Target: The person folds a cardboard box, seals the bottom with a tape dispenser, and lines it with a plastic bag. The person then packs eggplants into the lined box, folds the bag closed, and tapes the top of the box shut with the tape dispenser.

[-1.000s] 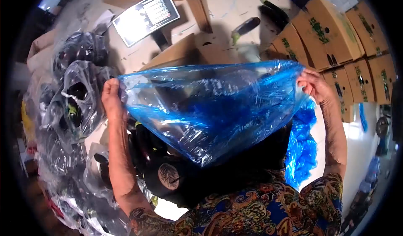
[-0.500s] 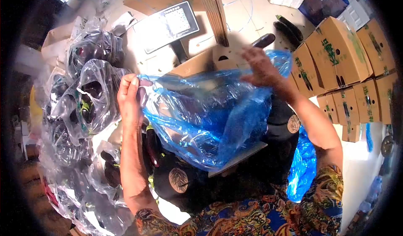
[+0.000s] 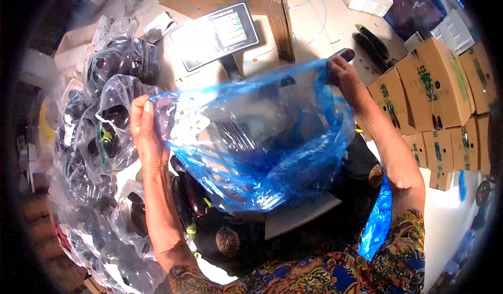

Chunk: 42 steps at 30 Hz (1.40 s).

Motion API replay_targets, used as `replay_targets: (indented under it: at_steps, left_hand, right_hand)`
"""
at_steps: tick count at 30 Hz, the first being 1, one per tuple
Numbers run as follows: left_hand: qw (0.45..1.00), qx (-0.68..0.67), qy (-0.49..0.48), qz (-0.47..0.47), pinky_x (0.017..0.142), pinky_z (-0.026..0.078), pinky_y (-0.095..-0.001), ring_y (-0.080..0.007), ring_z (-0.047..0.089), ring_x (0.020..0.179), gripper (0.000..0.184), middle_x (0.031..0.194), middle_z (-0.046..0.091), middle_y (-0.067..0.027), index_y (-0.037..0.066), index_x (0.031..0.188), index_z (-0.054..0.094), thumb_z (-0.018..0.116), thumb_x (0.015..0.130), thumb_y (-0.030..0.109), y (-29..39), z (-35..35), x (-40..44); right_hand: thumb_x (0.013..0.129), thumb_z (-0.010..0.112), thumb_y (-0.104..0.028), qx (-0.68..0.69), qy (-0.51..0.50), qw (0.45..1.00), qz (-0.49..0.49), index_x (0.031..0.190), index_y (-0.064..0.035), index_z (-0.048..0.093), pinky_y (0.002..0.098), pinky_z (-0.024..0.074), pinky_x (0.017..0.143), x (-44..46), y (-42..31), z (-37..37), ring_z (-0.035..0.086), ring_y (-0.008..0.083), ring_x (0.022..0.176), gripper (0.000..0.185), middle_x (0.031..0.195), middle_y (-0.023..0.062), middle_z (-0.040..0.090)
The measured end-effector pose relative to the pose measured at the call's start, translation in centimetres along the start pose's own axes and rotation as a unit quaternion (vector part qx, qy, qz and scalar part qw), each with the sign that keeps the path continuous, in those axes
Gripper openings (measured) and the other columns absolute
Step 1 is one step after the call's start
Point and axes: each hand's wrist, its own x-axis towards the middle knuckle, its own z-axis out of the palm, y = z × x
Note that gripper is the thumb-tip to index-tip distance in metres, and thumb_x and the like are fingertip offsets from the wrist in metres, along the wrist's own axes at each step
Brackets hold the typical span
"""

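Note:
A thin, see-through blue plastic bag [image 3: 272, 184] is stretched between my two hands, its upper edge pulled nearly straight. My left hand [image 3: 145, 131] is closed on the bag's left edge. On the opposite side, my right hand [image 3: 346, 79] has its fingers closed around the other end of that edge. Under the bag, part of a cardboard flap [image 3: 304, 215] shows; the rest is hidden. Several eggplants [image 3: 195, 195] lie beside my left forearm. One more eggplant [image 3: 346, 54] shows just behind my right hand.
A scale display [image 3: 215, 38] on a post stands beyond the bag. Clear bags of eggplants [image 3: 123, 63] crowd the left side. Stacked printed cartons [image 3: 429, 84] rise at right. Folded cardboard [image 3: 275, 19] stands at the back, and two eggplants [image 3: 372, 43] lie on the floor.
My right hand, open and blurred before, has moved up and right and closed on the bag's edge. My left hand shifted slightly left. The bag is now spread wider and pulled taut.

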Motion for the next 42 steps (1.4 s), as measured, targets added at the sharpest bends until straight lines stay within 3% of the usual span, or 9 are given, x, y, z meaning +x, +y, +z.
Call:
replay_targets:
  at_steps: [10,14,18,19,26,30,33,37,42]
  left_hand:
    - [0.974,0.217,0.028,-0.054,0.052,0.035,-0.0218,-0.0046,0.042,0.056,0.017,0.075,0.065,-0.0011,0.011,0.083,0.057,0.052,0.098,0.019,-14.8,-7.6,3.9]
    - [0.934,0.316,-0.083,-0.147,0.068,0.046,-0.0272,-0.0113,0.055,0.076,0.014,0.085,0.065,0.0003,0.008,0.097,0.063,0.050,0.098,0.013,-23.5,-13.9,-1.0]
    - [0.930,0.296,-0.080,-0.205,0.079,0.047,-0.0275,-0.0141,0.057,0.089,0.018,0.098,0.064,-0.0021,0.001,0.106,0.063,0.050,0.094,0.005,-20.2,-13.5,-8.8]
    - [0.928,0.284,-0.052,-0.237,0.081,0.048,-0.0277,-0.0153,0.059,0.090,0.018,0.100,0.065,-0.0038,0.000,0.107,0.062,0.052,0.093,0.005,-19.7,-14.0,-10.4]
    - [0.945,0.306,0.020,-0.110,0.079,0.049,-0.0284,-0.0174,0.062,0.094,0.030,0.107,0.065,-0.0086,0.003,0.117,0.057,0.063,0.089,0.010,-7.6,-8.7,-10.7]
    - [0.923,0.328,-0.181,-0.089,0.084,0.048,-0.0313,-0.0221,0.057,0.107,0.054,0.119,0.060,-0.0101,0.006,0.130,0.051,0.072,0.081,0.012,-0.5,-0.9,-9.7]
    - [0.786,0.462,-0.383,0.147,0.095,0.045,-0.0409,-0.0344,0.049,0.118,0.078,0.120,0.056,-0.0192,0.009,0.141,0.040,0.079,0.074,0.019,-2.1,1.5,-8.9]
    - [0.700,0.541,-0.450,0.117,0.074,0.051,-0.0445,-0.0364,0.062,0.087,0.023,0.088,0.065,-0.0158,0.006,0.101,0.064,0.063,0.078,0.003,-3.2,2.3,-8.6]
    - [0.793,0.474,-0.383,0.023,0.071,0.050,-0.0385,-0.0357,0.062,0.080,0.019,0.086,0.064,-0.0170,0.004,0.103,0.063,0.060,0.084,0.003,2.7,1.2,-12.2]
  right_hand:
    - [0.092,0.054,-0.027,-0.432,0.023,0.887,-0.163,0.088,-0.0014,0.060,0.0468,0.0477,0.075,5.6,5.3,2.0,0.061,0.0441,0.084,0.027,0.084,0.0241,0.063]
    - [0.088,0.060,-0.020,-0.435,-0.181,0.882,-0.008,0.098,-0.0004,0.065,0.0390,0.0490,0.078,6.2,12.1,-1.9,0.065,0.0293,0.086,0.022,0.090,0.0186,0.067]
    - [0.091,0.057,-0.021,-0.148,-0.211,0.960,0.109,0.115,-0.0020,0.062,0.0388,0.0501,0.081,0.8,12.9,-7.3,0.064,0.0242,0.091,0.031,0.103,0.0165,0.067]
    - [0.091,0.058,-0.021,-0.342,-0.233,0.907,0.078,0.117,-0.0022,0.061,0.0370,0.0497,0.083,-0.9,8.6,-6.8,0.064,0.0248,0.096,0.032,0.108,0.0163,0.066]
    - [0.087,0.066,-0.020,-0.291,-0.134,0.941,-0.109,0.114,-0.0057,0.061,0.0349,0.0475,0.088,-10.8,-2.3,-2.3,0.060,0.0239,0.104,0.032,0.114,0.0145,0.063]
    - [0.087,0.067,-0.018,-0.331,-0.273,0.885,-0.178,0.110,-0.0064,0.062,0.0355,0.0481,0.086,-13.9,-4.4,-0.9,0.061,0.0262,0.098,0.027,0.112,0.0126,0.063]
    - [0.088,0.064,-0.012,-0.384,-0.255,0.865,-0.197,0.097,-0.0015,0.059,0.0390,0.0476,0.074,-14.4,-4.3,-0.2,0.060,0.0342,0.081,0.015,0.090,0.0163,0.061]
    - [0.091,0.059,-0.012,-0.364,-0.263,0.875,-0.178,0.090,0.0007,0.054,0.0417,0.0444,0.067,-16.5,-7.0,1.0,0.056,0.0386,0.073,0.013,0.077,0.0208,0.054]
    - [0.091,0.058,-0.013,-0.374,-0.290,0.870,-0.138,0.089,-0.0009,0.055,0.0426,0.0439,0.065,-18.6,-7.4,0.1,0.055,0.0406,0.072,0.013,0.076,0.0210,0.054]
